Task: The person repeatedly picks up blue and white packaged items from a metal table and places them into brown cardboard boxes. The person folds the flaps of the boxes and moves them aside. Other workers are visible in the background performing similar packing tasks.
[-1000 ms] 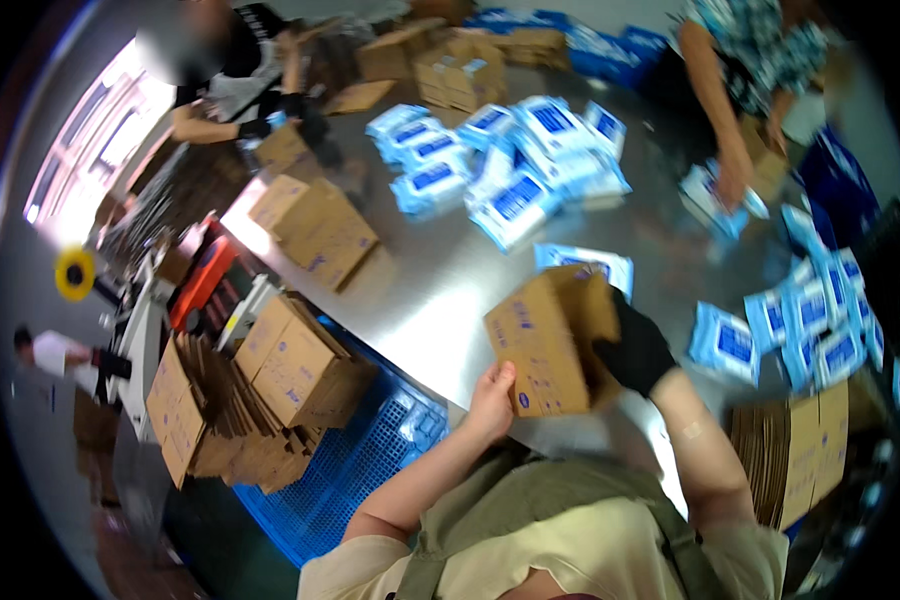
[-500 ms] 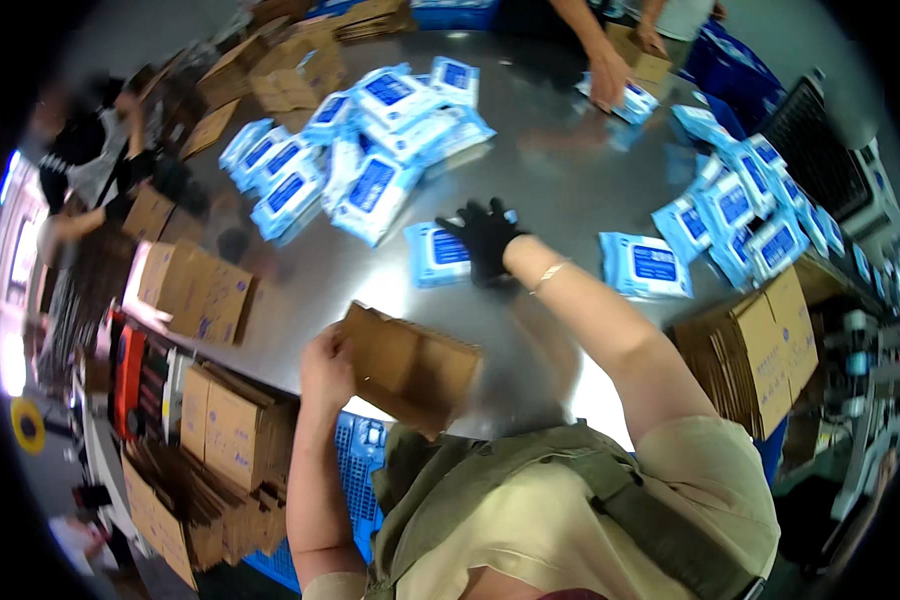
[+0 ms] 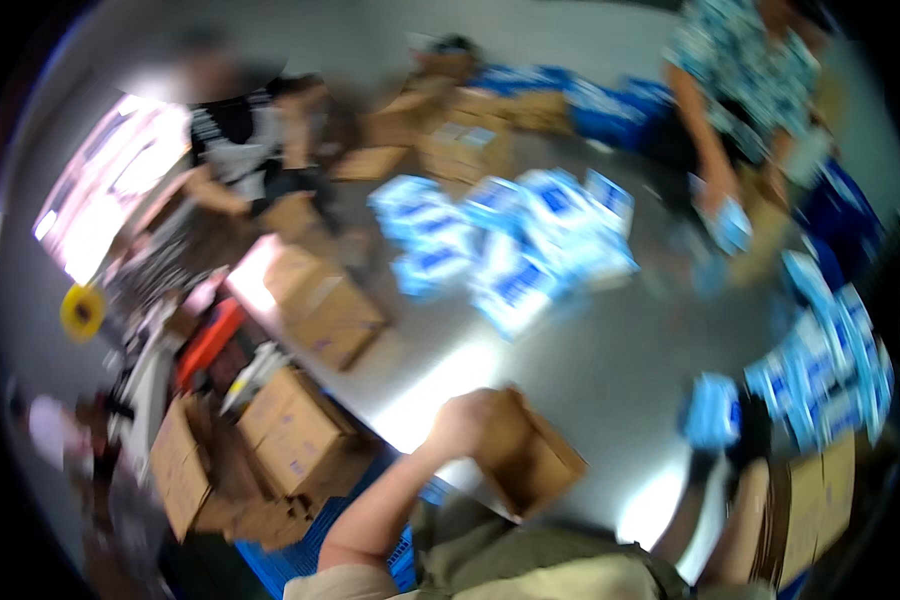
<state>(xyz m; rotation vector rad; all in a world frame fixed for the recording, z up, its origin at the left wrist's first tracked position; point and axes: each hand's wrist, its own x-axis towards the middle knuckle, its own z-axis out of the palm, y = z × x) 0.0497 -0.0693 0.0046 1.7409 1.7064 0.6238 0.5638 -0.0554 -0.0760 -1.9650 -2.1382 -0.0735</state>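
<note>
Cardboard carton (image 3: 532, 452) is gripped, tilted, by the left hand (image 3: 460, 424) near the steel table's (image 3: 610, 350) near edge; beside the black-gloved right hand (image 3: 754, 430), whose grip cannot be told, is a light-blue soft pack (image 3: 712, 412); pick-up seems in hand, a firm grasp called for.

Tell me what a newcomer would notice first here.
Probably the heap of packs, bright blue and white, in the middle of the metal table. Next, the open box in the left hand, close to the body, and the black-gloved right hand beside a single pack on the right; blur hides whether they touch.
</note>
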